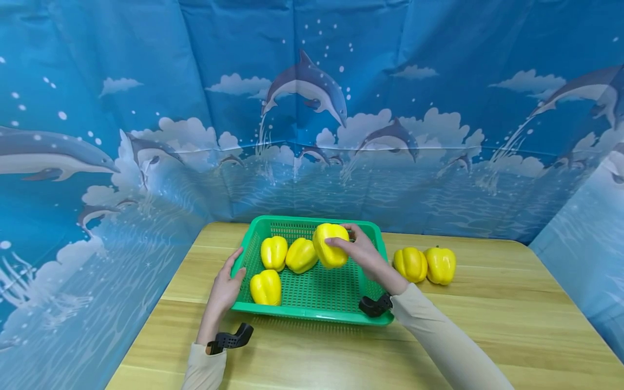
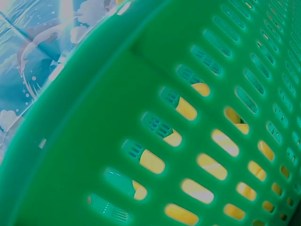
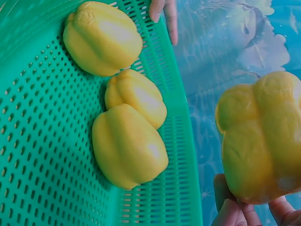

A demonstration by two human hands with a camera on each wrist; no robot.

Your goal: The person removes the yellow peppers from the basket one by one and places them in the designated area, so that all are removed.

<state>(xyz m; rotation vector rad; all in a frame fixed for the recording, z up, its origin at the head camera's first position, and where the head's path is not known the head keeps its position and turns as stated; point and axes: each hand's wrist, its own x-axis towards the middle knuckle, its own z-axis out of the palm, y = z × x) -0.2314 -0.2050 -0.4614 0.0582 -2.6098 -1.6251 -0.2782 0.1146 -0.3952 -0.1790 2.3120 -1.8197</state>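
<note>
The green basket (image 1: 312, 303) sits on the wooden table (image 1: 487, 325) and serves as the landmark. Right hand (image 1: 363, 252) hovers over the basket's far-middle, fingers curled round a yellow bell pepper (image 1: 330, 245) — gripped from the side and underneath, fingertips (image 3: 230, 212) under its base in the right wrist view, prob. so it can hang clear above the mesh floor w/o bumping the ones already inside.

Three other peppers lie in the basket: two side by side toward the far left (image 1: 274, 252) (image 1: 301, 255), touching or nearly so, and one nearer the front-left corner (image 1: 266, 287). They rest on their sides, since the mesh floor is flat and nothing props them.

Left hand (image 1: 228, 281) is at the basket's left wall, fingers fairly straight and resting on the rim — looks like it steadies the light plastic basket against sliding. Left wrist view shows only the slotted wall (image 2: 141, 141) up close, yellow showing through the slots.

Outside the basket, to its right on the table, two more peppers (image 1: 410, 264) (image 1: 440, 265) stand touching each other — within easy reach of the right hand. Dolphin-print backdrop (image 1: 312, 108) is behind.
</note>
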